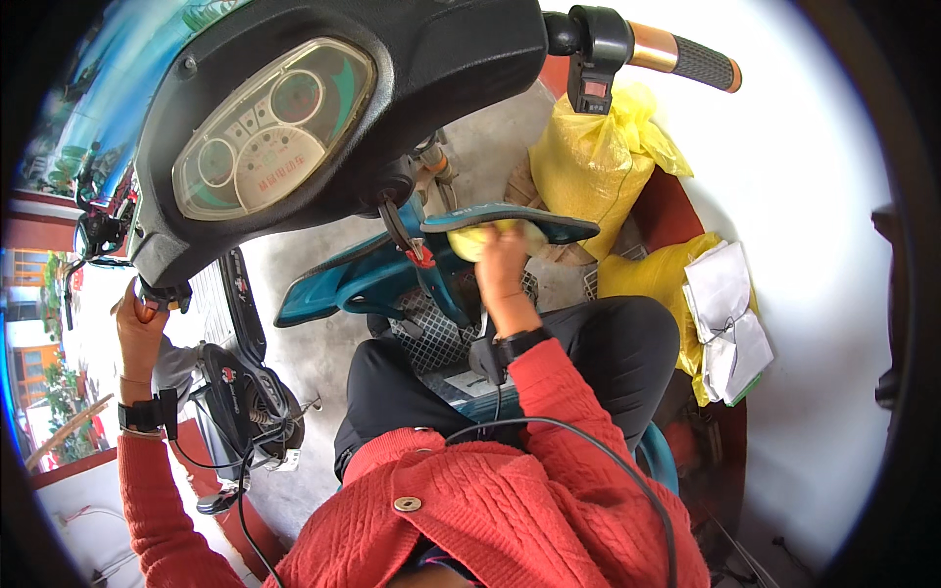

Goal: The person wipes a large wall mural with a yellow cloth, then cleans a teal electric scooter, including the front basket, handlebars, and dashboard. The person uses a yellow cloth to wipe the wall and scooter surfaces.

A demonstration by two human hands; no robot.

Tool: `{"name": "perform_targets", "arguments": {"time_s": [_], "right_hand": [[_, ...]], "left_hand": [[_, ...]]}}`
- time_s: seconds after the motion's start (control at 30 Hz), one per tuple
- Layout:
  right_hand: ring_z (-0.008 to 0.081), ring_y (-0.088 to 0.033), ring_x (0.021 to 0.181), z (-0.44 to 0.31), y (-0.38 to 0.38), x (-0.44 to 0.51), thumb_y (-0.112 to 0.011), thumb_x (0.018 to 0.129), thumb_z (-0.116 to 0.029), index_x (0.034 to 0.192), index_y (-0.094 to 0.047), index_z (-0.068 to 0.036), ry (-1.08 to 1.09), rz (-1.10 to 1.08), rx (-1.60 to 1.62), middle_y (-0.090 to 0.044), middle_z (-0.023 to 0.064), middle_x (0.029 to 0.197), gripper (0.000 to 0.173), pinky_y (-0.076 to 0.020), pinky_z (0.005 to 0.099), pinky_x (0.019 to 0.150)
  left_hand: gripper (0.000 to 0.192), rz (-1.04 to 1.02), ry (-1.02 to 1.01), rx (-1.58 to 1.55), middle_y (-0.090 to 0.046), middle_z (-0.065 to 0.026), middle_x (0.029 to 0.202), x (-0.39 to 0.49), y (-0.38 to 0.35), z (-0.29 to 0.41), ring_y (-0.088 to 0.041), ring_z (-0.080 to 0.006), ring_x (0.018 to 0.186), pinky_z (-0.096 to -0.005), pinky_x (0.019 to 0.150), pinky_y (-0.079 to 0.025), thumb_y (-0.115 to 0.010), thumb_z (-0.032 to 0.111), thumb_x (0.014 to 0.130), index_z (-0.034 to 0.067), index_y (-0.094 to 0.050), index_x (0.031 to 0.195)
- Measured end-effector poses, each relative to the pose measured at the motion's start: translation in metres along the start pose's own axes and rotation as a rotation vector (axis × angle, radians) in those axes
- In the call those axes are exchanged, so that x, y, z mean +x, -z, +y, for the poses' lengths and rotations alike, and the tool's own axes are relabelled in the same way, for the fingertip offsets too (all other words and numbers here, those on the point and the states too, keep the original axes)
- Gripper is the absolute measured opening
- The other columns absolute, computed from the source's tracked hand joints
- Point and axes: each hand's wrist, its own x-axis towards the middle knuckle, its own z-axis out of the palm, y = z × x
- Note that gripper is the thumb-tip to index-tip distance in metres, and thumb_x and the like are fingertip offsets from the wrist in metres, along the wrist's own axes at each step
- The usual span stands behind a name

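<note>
My left hand (140, 327) is closed around the left handlebar grip (149, 312) of an electric scooter. With my right hand (506, 273) I hold a yellow cloth (470, 242) against the teal leg shield (507, 213), just under its black-trimmed edge. The fingers and the cloth are slightly blurred. Above my hands spans the black handlebar cover (441, 66) with its dashboard (272, 132). Keys with a red tag (420, 256) hang below the cover. The right handlebar grip (706, 65) is untouched.
Yellow woven sacks (588, 162) stand by the white wall at right, with a folded white bag (728, 316) on the lower one. Another scooter (242, 382) is parked at left. Black cables (588, 441) run from my wrist straps. Between my knees is the patterned footboard (434, 338).
</note>
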Motion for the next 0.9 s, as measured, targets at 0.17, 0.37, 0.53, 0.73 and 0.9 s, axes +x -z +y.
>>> {"name": "perform_targets", "arguments": {"time_s": [0.17, 0.37, 0.53, 0.73, 0.9], "right_hand": [[0.049, -0.05, 0.116, -0.024, -0.035, -0.03, -0.059, 0.091, -0.011, 0.131, -0.046, 0.009, 0.284, -0.106, 0.107, -0.047, 0.0337, 0.134, 0.047, -0.0405, 0.0506, 0.102], [0.0446, -0.06, 0.105, -0.027, -0.027, -0.017, -0.065, 0.088, -0.017, 0.11, -0.063, 0.005, 0.337, -0.22, 0.161, -0.063, 0.0277, 0.113, 0.031, -0.0493, 0.0458, 0.089], [0.0246, -0.067, 0.068, 0.015, -0.017, 0.011, -0.072, 0.084, -0.023, 0.089, -0.07, 0.004, -0.219, -0.231, 0.7, -0.071, 0.0113, 0.08, 0.028, -0.0526, 0.0364, 0.065], [0.0175, -0.06, 0.063, 0.082, 0.023, 0.045, -0.066, 0.088, -0.008, 0.096, -0.065, 0.001, -0.546, 0.349, 1.141, -0.066, 0.0069, 0.085, 0.012, -0.0476, 0.0327, 0.057], [0.0193, -0.054, 0.064, 0.102, 0.009, 0.053, -0.06, 0.094, -0.014, 0.102, -0.057, -0.002, -0.737, 0.444, 0.982, -0.06, 0.0088, 0.085, 0.015, -0.0425, 0.0346, 0.052]], "left_hand": [[0.063, 0.018, -0.042, 0.095, -0.049, -0.0053, 0.07, 0.004, -0.002, -0.008, -0.05, -0.0188, 0.069, -0.0332, 0.079, -0.046, -0.073, 0.004, 0.073, -0.005, -0.055, 0.132], [0.059, 0.038, -0.105, 0.041, -0.059, -0.011, 0.079, 0.008, -0.002, -0.012, -0.058, -0.0224, 0.075, -0.0347, 0.076, -0.049, -0.075, 0.006, 0.073, -0.004, -0.058, 0.128], [0.061, 0.123, -0.193, 0.171, -0.064, -0.0147, 0.088, 0.01, -0.005, -0.011, -0.062, -0.0258, 0.084, -0.0367, 0.083, -0.049, -0.076, 0.008, 0.073, -0.002, -0.058, 0.13], [0.058, 0.051, -0.174, 0.044, -0.062, -0.0109, 0.083, 0.01, -0.004, -0.006, -0.06, -0.0226, 0.078, -0.0353, 0.079, -0.049, -0.076, 0.009, 0.075, -0.002, -0.059, 0.129], [0.054, 0.018, -0.12, -0.008, -0.063, -0.0095, 0.082, 0.012, -0.003, 0.001, -0.06, -0.0198, 0.075, -0.032, 0.076, -0.05, -0.076, 0.009, 0.076, -0.001, -0.06, 0.126]]}}
